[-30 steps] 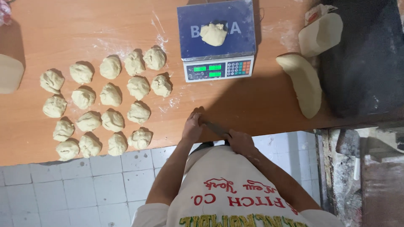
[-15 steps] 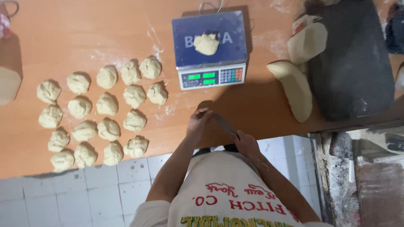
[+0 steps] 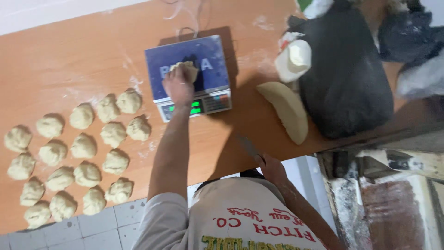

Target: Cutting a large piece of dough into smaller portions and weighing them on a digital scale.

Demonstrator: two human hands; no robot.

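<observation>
My left hand (image 3: pixel 178 87) reaches out over a blue digital scale (image 3: pixel 203 51) on the orange table and grips the small dough piece (image 3: pixel 187 70) lying on its platform. My right hand (image 3: pixel 273 169) stays at the table's near edge, closed around the handle of a knife (image 3: pixel 247 146) whose blade points onto the table. A long pale dough slab (image 3: pixel 287 111) lies to the right of the scale, apart from both hands.
Several rounded dough balls (image 3: pixel 83 148) sit in rows on the left of the table (image 3: pixel 69 60). A black cloth bundle (image 3: pixel 347 78) and a white bag with dough (image 3: pixel 293 58) fill the right. Tiled floor (image 3: pixel 92 222) shows below the table edge.
My left hand has gone from the table's near edge up to the scale and closed on the dough piece. My right hand keeps the knife by the edge. The view has shifted closer.
</observation>
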